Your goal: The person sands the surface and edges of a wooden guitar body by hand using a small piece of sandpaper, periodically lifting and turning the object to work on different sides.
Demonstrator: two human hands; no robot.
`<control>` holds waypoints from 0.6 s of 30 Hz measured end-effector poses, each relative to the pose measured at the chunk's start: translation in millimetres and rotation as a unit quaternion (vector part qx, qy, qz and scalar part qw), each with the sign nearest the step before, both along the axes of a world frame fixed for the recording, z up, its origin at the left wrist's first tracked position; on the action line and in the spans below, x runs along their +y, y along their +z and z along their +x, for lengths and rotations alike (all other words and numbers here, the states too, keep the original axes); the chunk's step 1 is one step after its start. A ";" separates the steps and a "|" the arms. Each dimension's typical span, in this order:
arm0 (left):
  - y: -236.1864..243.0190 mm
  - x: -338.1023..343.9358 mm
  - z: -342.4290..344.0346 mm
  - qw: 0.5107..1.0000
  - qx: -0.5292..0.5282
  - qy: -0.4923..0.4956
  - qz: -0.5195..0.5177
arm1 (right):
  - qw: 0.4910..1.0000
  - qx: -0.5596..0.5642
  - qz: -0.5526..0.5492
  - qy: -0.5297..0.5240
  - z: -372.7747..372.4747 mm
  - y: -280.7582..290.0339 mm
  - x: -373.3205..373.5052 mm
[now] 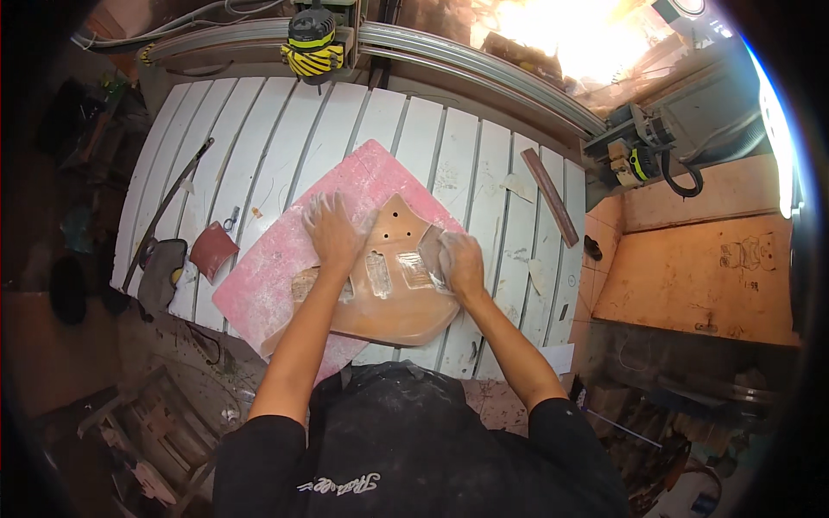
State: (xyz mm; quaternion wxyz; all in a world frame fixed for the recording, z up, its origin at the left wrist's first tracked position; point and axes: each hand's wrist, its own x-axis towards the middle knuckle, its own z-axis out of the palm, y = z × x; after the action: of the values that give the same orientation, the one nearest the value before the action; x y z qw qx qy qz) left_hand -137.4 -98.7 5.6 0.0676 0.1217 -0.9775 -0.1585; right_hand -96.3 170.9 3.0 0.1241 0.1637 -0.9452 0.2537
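A wooden electric guitar body (371,312), brown with drilled holes and routed cavities, lies on a dusty pink sheet (281,226). My left hand (332,229) rests at the body's upper left side, dusty fingers stretched over its edge and the sheet. At the right side, my right hand (462,263) has its fingers bent round a folded grey-brown piece of sandpaper (431,246), which lies against the body's edge. Part of the body is hidden under my left forearm.
The sheet lies on a white slatted table (484,173). Left of it are a curved red-brown sandpaper piece (213,250), a dark pouch-like object (162,274) and a long dark strip (173,192). A brown stick (549,197) lies right. Machine spindles (312,39) hang from a rail behind.
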 end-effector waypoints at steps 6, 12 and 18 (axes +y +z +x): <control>4.1 1.7 -6.8 0.997 -0.060 -0.036 -0.026 | 0.999 -0.035 -0.003 -0.006 -7.9 -1.2 5.2; -2.8 0.0 -9.9 0.998 -0.052 -0.034 -0.023 | 0.998 -0.018 -0.003 0.059 1.2 -2.7 4.9; -5.5 2.3 -12.8 0.998 -0.036 -0.034 -0.033 | 0.998 -0.009 0.024 0.054 15.4 1.3 -7.8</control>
State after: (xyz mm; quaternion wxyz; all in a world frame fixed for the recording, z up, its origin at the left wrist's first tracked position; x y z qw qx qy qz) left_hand -150.2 -96.5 0.1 0.0311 0.0921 -0.9875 -0.1240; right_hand -80.9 163.1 4.3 0.0980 0.2154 -0.9419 0.2383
